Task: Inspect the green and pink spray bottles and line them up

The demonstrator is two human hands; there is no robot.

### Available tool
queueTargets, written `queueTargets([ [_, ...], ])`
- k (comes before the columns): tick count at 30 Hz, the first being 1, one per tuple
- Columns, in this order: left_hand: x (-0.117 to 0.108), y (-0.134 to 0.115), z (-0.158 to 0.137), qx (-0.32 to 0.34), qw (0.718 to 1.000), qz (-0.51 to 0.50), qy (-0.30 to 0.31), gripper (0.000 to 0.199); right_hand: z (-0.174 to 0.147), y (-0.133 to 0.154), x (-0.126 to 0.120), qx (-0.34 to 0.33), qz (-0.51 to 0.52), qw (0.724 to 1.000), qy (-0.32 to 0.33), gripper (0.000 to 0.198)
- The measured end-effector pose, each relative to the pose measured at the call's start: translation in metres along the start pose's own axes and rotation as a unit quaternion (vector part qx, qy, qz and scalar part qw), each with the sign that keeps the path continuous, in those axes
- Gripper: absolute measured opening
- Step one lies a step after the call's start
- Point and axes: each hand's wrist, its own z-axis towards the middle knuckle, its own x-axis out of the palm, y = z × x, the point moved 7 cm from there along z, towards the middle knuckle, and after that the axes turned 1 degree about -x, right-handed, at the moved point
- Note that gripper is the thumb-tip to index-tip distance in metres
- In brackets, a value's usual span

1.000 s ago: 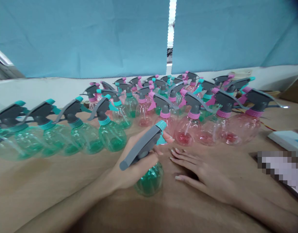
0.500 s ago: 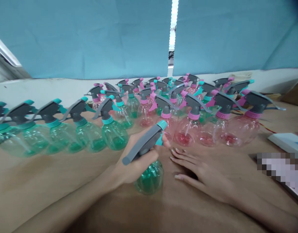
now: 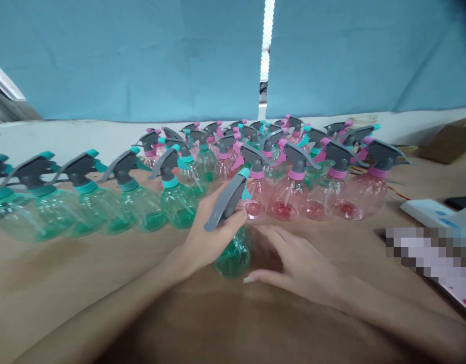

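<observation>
A green spray bottle point(image 3: 233, 255) with a grey trigger head and a teal nozzle stands nearly upright on the table in front of me. My left hand point(image 3: 210, 227) is wrapped round its neck, just under the grey head. Beside the bottle's right side is my right hand point(image 3: 297, 258), thumb and fingers apart, the thumb tip close to the bottle's lower part. Whether its fingertips touch the bottle is hidden. Just behind stand a green spray bottle point(image 3: 179, 202) on the left and a pink spray bottle point(image 3: 286, 199) on the right.
Several green bottles point(image 3: 92, 207) line the left, and several pink ones the right, with more mixed rows behind. A white box-like object point(image 3: 426, 212) and a partly blurred flat item point(image 3: 426, 258) lie at right on the wooden table point(image 3: 66, 293). A blue curtain point(image 3: 141, 60) hangs behind.
The held bottle has moved slightly away from me and stands more upright. My right hand has come in from the right to the bottle's side, its thumb spread from the fingers.
</observation>
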Motion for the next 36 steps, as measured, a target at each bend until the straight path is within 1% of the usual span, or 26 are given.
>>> queueTargets([
  [2,-0.002,0.001,0.0,0.001,1.0,0.019,-0.017,0.006,0.008,0.013,-0.002,-0.001,0.003,0.999,-0.034,0.078],
  [3,-0.003,0.002,0.001,0.004,0.999,0.023,-0.021,0.008,0.013,0.019,-0.002,-0.004,0.0,0.999,-0.053,0.08],
  [7,-0.004,0.002,0.006,0.028,0.999,-0.012,-0.01,0.032,0.028,0.035,-0.001,-0.025,-0.034,0.993,-0.113,0.083],
  [9,-0.007,0.004,0.009,0.023,0.999,-0.028,0.007,0.04,0.034,0.039,-0.001,-0.041,-0.051,0.988,-0.138,0.082],
  [12,-0.019,0.009,0.008,0.01,0.999,-0.03,0.018,0.058,0.044,0.041,0.0,-0.052,-0.075,0.983,-0.157,0.075],
  [14,-0.035,0.017,0.001,0.002,1.0,-0.028,-0.003,0.065,0.053,0.039,0.0,-0.039,-0.104,0.982,-0.153,0.069],
  [16,-0.053,0.031,-0.012,-0.013,0.999,-0.024,-0.038,0.057,0.064,0.037,0.0,-0.022,-0.13,0.981,-0.143,0.069],
  [18,-0.069,0.047,-0.03,-0.027,0.997,0.001,-0.072,0.048,0.076,0.035,0.0,-0.011,-0.144,0.98,-0.137,0.071],
  [20,-0.077,0.061,-0.051,-0.039,0.996,0.031,-0.069,0.041,0.087,0.034,-0.001,-0.003,-0.156,0.979,-0.132,0.072],
  [23,-0.076,0.08,-0.081,-0.093,0.994,0.049,-0.007,0.027,0.102,0.033,-0.001,0.015,-0.18,0.975,-0.125,0.07],
  [24,-0.074,0.082,-0.09,-0.1,0.993,0.056,0.012,0.025,0.106,0.033,-0.001,0.022,-0.188,0.974,-0.124,0.068],
  [26,-0.072,0.084,-0.103,-0.109,0.991,0.068,0.029,0.022,0.112,0.033,-0.002,0.039,-0.203,0.971,-0.123,0.063],
  [30,-0.069,0.083,-0.112,-0.116,0.991,0.059,0.033,0.026,0.118,0.032,-0.003,0.074,-0.223,0.965,-0.121,0.058],
  [32,-0.067,0.082,-0.111,-0.116,0.992,0.038,0.03,0.03,0.12,0.032,-0.003,0.08,-0.227,0.964,-0.117,0.059],
  [36,-0.067,0.084,-0.102,-0.122,0.992,0.023,0.025,0.029,0.12,0.034,-0.001,0.083,-0.23,0.963,-0.112,0.059],
])
